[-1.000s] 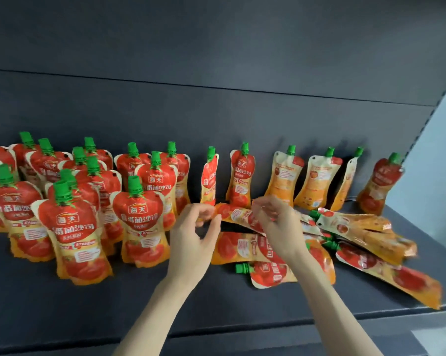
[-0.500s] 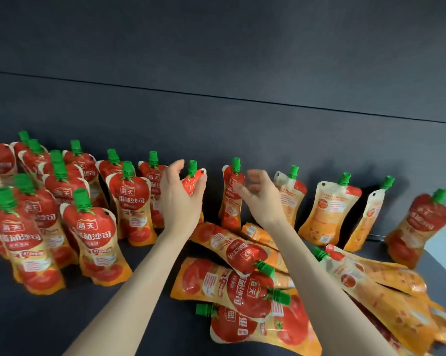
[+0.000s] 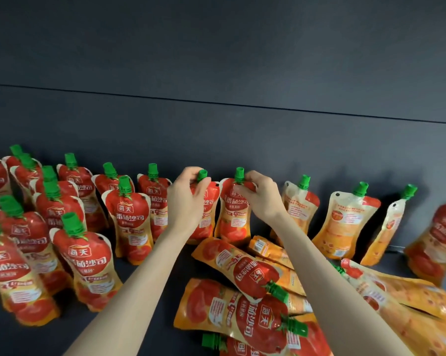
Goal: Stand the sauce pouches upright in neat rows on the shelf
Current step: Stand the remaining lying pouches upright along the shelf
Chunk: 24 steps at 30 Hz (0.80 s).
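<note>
Bare shelf strip near the forearms, left of the flat pouch pile. Left hand grip pinched on the green cap of one upright pouch; right hand grip pinched at the neck of the neighbouring pouch. Both stand just under the grips, against the back wall. Standing rows crowd the left.

- A dark grey back panel rose behind everything.
- A thin horizontal seam crossed that panel, above its middle.
</note>
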{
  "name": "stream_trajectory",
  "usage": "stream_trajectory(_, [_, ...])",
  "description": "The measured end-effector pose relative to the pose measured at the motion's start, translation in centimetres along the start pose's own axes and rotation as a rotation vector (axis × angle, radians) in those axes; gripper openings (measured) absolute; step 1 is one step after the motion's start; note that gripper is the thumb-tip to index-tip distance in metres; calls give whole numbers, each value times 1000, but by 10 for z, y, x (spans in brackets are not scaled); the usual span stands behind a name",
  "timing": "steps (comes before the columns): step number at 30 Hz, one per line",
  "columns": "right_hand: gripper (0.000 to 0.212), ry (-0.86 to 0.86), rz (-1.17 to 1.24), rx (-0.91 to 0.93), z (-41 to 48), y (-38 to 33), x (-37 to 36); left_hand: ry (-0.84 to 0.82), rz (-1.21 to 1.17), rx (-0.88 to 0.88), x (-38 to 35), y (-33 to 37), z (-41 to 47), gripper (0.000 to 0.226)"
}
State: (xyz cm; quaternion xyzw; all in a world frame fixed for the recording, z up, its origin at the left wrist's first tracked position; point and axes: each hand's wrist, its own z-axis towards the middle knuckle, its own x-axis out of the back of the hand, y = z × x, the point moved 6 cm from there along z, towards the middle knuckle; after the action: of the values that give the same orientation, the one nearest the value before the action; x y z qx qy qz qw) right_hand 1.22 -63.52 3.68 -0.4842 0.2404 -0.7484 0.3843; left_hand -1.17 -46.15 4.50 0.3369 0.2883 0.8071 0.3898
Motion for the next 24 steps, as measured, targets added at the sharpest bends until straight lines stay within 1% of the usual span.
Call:
stream_trajectory(4, [19, -43, -15, 20, 5, 1, 3, -79, -34, 15, -6, -2, 4, 23])
stream_trajectory(7, [22, -27, -43, 32, 5, 4, 5, -116, -38, 22, -7, -5, 8, 22])
stream_trajectory(11, [22, 16, -67, 23, 4, 10, 9, -134, -11, 18, -4, -7, 10, 24])
stream_trajectory(18, [24, 15, -87, 13, 7, 7, 1, -177, 5, 16, -6, -8, 10, 26])
stream_trajectory(24, [25, -2, -55, 6, 6, 3, 0, -171, 18, 3, -3, -9, 10, 27])
